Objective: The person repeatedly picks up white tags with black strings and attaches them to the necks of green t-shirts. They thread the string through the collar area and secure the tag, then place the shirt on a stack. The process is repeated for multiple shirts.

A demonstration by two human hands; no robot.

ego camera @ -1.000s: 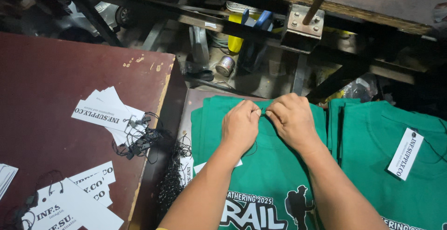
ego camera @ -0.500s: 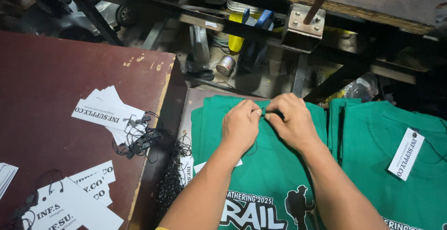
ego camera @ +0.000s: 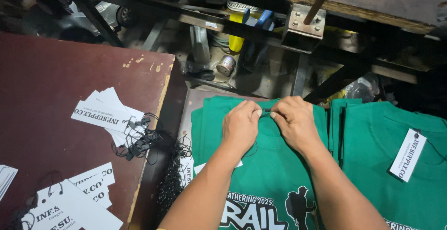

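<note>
A green printed t-shirt (ego camera: 274,174) lies flat in front of me, collar at the far end. My left hand (ego camera: 240,126) and my right hand (ego camera: 294,122) meet over the collar, fingertips pinched together on a small dark tag fastener (ego camera: 266,113) and its thin black string. A white hang tag (ego camera: 195,167) peeks out beside my left forearm. What the fingers do under the collar is hidden.
A second green t-shirt (ego camera: 372,165) with a white hang tag (ego camera: 408,154) lies at the right. On the dark red table (ego camera: 56,86) at the left lie stacks of white hang tags (ego camera: 104,116) and black strings (ego camera: 139,141). Metal frames and a yellow can stand beyond.
Both hands stay at the collar; the fingertips have shifted slightly on the fastener. Nothing else has moved.
</note>
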